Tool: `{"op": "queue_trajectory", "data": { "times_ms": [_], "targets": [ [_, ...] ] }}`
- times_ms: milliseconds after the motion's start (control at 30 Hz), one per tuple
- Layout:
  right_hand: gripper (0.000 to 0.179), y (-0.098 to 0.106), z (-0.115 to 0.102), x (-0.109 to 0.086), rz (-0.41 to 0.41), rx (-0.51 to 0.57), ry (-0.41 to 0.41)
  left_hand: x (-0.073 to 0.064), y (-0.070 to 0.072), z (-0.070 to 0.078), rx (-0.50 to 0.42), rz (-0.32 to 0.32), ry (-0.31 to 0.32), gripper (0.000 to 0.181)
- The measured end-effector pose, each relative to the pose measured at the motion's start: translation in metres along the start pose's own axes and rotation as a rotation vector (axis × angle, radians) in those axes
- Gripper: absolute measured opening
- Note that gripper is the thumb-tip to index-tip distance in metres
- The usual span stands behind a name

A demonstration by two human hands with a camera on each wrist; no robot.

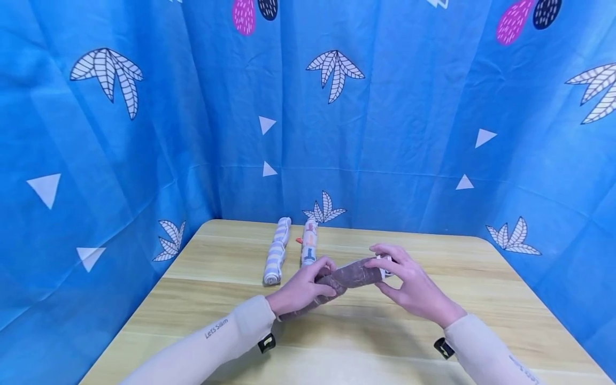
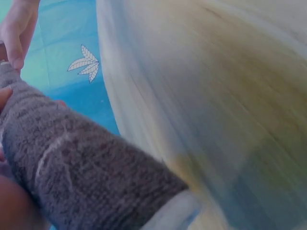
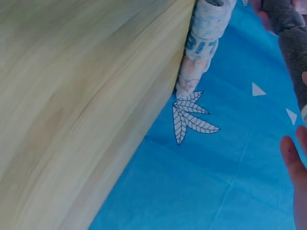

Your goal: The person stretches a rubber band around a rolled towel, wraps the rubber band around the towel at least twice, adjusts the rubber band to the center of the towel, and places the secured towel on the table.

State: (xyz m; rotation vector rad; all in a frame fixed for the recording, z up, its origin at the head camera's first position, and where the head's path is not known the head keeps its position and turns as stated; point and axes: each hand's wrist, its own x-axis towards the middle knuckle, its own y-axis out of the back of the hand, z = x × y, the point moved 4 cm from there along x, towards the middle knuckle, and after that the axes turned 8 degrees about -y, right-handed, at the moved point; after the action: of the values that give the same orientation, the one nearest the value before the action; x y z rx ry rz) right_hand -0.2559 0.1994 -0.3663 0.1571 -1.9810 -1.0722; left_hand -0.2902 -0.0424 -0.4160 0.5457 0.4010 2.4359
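A grey-brown towel (image 1: 358, 274), rolled into a long tube, is held raised at a slant over the table. My left hand (image 1: 303, 287) grips it around the middle, where the roll narrows. At its far right end, my right hand (image 1: 411, 280) holds it between fingers and thumb, beside a whitish patch at the tip. Close up in the left wrist view, the towel (image 2: 105, 163) shows a fuzzy pile and a pale edge at the near end. The right wrist view catches only part of the towel (image 3: 290, 48), at the upper right.
Two more rolled cloths lie on the wooden table (image 1: 433, 321) beyond my left hand: a grey-and-white striped roll (image 1: 276, 254) and a white patterned roll (image 1: 310, 243) with a small orange tab. Blue printed curtain (image 1: 399, 133) surrounds the table's back and sides.
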Motion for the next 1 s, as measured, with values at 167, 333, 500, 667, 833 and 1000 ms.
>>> {"op": "queue_trajectory", "data": {
  "times_ms": [167, 333, 500, 667, 833, 1000],
  "targets": [
    [0.054, 0.000, -0.001, 0.000, 0.009, -0.008, 0.007, -0.001, -0.002, 0.000, -0.013, -0.019, -0.004, 0.025],
    [0.049, 0.000, 0.000, 0.001, 0.032, 0.034, -0.023, -0.004, -0.006, 0.006, 0.324, 0.032, -0.122, 0.034],
    [0.046, -0.001, 0.002, 0.002, 0.048, 0.066, -0.082, -0.007, -0.012, 0.015, 0.741, 0.094, -0.341, 0.040],
    [0.044, -0.001, 0.005, 0.002, 0.085, 0.088, -0.099, -0.009, -0.016, 0.020, 0.843, 0.161, -0.457, 0.041],
    [0.043, -0.001, 0.008, 0.001, 0.120, 0.103, -0.091, -0.008, -0.018, 0.023, 0.872, 0.170, -0.486, 0.045],
    [0.037, -0.002, 0.006, -0.001, 0.129, 0.118, -0.077, -0.004, -0.021, 0.024, 0.912, 0.098, -0.441, 0.039]
  ]
}}
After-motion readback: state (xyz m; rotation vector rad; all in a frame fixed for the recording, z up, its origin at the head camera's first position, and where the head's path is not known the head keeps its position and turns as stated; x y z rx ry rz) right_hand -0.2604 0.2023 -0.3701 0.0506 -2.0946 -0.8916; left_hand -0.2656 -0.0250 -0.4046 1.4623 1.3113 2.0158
